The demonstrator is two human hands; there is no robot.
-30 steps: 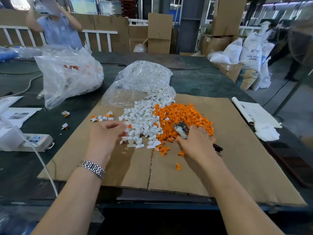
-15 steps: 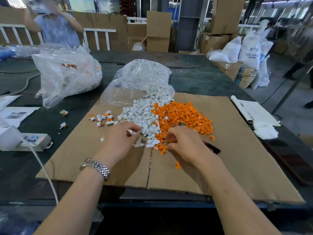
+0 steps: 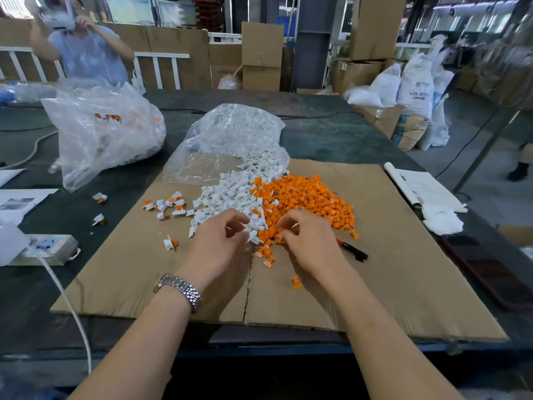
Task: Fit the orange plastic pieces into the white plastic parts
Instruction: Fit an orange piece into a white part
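Left hand (image 3: 223, 241): I see it at the near edge of the white plastic parts (image 3: 230, 197), fingers curled in with the tips close together; a small white bit shows at the tips, but I cannot tell whether it is gripped.
Right hand (image 3: 308, 241): curled at the near edge of the orange plastic pieces (image 3: 305, 197), thumb and forefinger pinched narrow; what they hold, if anything, I cannot make out.
Task piles: white heap on the left, orange heap on the right, touching along a ragged seam, both on the cardboard sheet (image 3: 403, 269).
Assembled pieces (image 3: 167, 204): a loose cluster left of the white heap, one more (image 3: 170, 243) nearer to me.
In the way: a red-and-black pen (image 3: 353, 251) lies just beside my right hand; stray orange bits (image 3: 296, 282) sit under that wrist.
Behind the piles: a clear bag (image 3: 227, 140) spilling white parts, and a larger bag (image 3: 103, 131) to the left.
Left edge: power strip (image 3: 47, 248) with a white cable (image 3: 69, 307).
Right edge: papers (image 3: 424, 189) and a crumpled white cloth (image 3: 441, 219).
Wrist: metal watch (image 3: 180, 288) on my left.
Far side: another person (image 3: 83, 50) stands beyond the table.
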